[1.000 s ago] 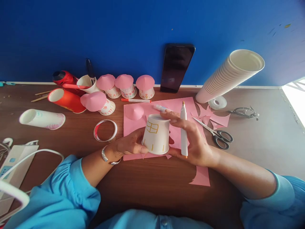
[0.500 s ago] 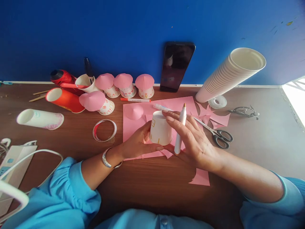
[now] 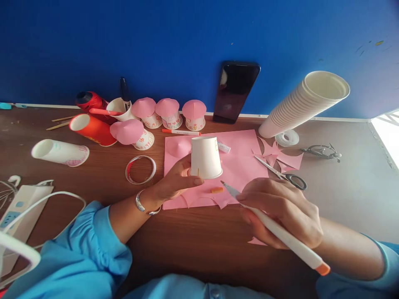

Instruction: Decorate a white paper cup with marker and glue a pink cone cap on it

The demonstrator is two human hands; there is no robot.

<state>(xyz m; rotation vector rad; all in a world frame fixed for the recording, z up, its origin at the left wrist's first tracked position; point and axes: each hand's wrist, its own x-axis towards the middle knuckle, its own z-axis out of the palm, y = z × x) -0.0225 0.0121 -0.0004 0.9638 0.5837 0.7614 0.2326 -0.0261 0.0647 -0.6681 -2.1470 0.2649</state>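
Observation:
My left hand [image 3: 177, 178] is closed round the left side of a white paper cup [image 3: 205, 158], which is upside down above the pink paper [image 3: 240, 166]. Yellowish drawn lines show near the cup's right edge and low on its front. In my right hand [image 3: 283, 211] is a white marker [image 3: 280, 230] with an orange end, its bare tip pointing toward the cup's lower rim but apart from it. An orange cap [image 3: 217, 190] lies on the pink paper below the cup. A pink paper cone [image 3: 179, 146] sits behind my left hand.
Several decorated cups with pink cone tops [image 3: 167, 109] stand along the back. Scissors [image 3: 280, 172], a tape roll [image 3: 286, 138] and a tall cup stack [image 3: 305, 101] are at right. A phone [image 3: 237, 92] leans on the blue wall. A power strip [image 3: 23, 211] lies at left.
My left hand has turned the cup, so its drawn window has moved to the right edge. My right hand has drawn back from the cup and now holds the marker tip-first toward it.

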